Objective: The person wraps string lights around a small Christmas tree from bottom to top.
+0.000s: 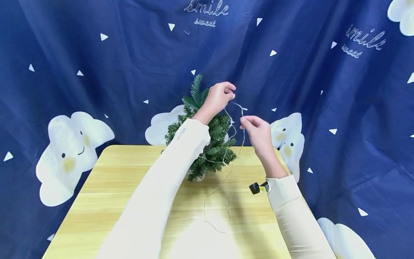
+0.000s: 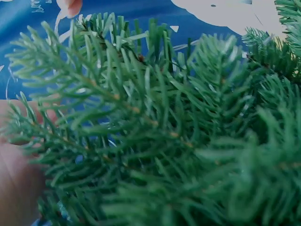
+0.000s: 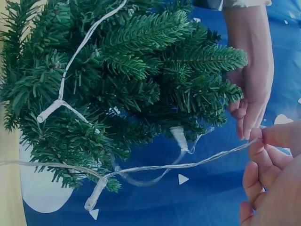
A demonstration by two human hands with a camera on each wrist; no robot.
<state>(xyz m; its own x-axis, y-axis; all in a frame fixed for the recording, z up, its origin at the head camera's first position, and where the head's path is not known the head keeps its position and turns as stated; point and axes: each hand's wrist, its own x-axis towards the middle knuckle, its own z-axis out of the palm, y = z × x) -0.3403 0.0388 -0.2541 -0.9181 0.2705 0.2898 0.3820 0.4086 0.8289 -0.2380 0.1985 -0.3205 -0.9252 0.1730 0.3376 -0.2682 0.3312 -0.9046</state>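
Note:
A small green artificial Christmas tree (image 1: 213,147) stands near the table's far edge. My left hand (image 1: 221,95) reaches over its upper right side, fingers bent toward the thumb at a white string of lights (image 1: 243,135). To the right and slightly lower, my right hand (image 1: 258,133) pinches the same wire between thumb and index finger. In the right wrist view, small clear bulbs (image 3: 96,194) branch off the wire, and part of the string lies across the branches (image 3: 136,66). Needles largely cover the left hand in the left wrist view.
The light wood table (image 1: 129,187) carries a loose loop of the wire (image 1: 216,230) in front of the tree. Behind hangs a dark blue curtain (image 1: 136,72) with clouds and triangles. A small black camera (image 1: 254,188) sits at the right wrist.

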